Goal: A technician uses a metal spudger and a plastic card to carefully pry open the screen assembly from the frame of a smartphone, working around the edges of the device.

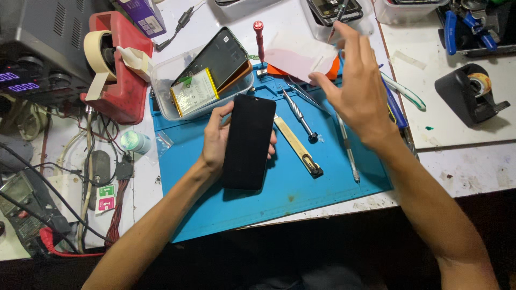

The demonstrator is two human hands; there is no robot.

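1. The left hand [217, 142] held a black phone screen [249, 142] upright over the blue work mat [279, 193]; the fingers were wrapped around its edges, thumb on the left side and fingertips showing at the right side.
2. The right hand [357, 88] was lifted above the mat, holding a thin pinkish film sheet [293, 59]. The thumb seemed to pinch its edge while the other fingers were spread and a little blurred.
3. As a judgement, the film looked already separated from the screen, and the screen was not yet joined to any phone body.
4. The screen looked dark, glossy and flat, with no crack that I could see.
5. Behind it, a clear plastic tray [164, 80] held an opened phone with its battery [196, 92] visible.
6. A screwdriver [299, 114], tweezers [309, 96] and a flat pry tool [298, 146] lay on the mat, just beside the screen.
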